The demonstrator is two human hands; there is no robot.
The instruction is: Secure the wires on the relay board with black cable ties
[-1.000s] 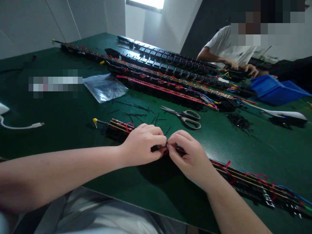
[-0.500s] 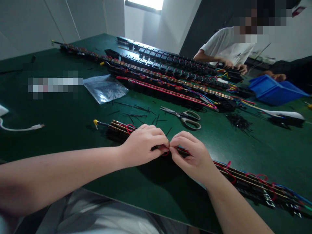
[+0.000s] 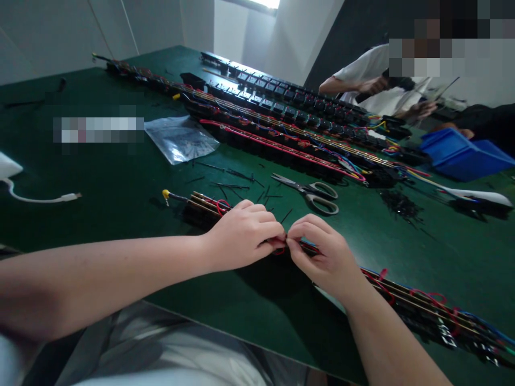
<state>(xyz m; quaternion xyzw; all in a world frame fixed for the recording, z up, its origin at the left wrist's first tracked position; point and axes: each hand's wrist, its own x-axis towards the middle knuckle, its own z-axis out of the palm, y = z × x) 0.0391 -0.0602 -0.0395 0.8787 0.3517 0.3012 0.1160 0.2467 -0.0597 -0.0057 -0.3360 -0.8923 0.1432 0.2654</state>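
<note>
A long black strip of sockets with metal bars and red and blue wires [image 3: 418, 303] lies across the near part of the table, under both hands. My left hand [image 3: 247, 236] rests over its left part, thumb and fingers pinched together. Its fingertips meet those of my right hand [image 3: 324, 252], which is closed in a pinch too. What they hold is too small to make out; a bit of red wire [image 3: 279, 251] shows just below the fingertips. A yellow-tipped cable [image 3: 166, 194] sticks out of the strip's left end.
Beyond the hands lie scissors [image 3: 317, 195], loose black cable ties [image 3: 233, 186], a clear plastic bag [image 3: 181, 140] and several more wired strips [image 3: 281, 142]. A blue bin [image 3: 462, 155] stands at right. A white cable [image 3: 40, 200] lies at left. Across the table a co-worker [image 3: 362, 75] handles something.
The view has shifted slightly, so the table things sit a little further right. My hands keep their pinch at the same spot on the strip. The co-worker's hands have moved and hold something pale.
</note>
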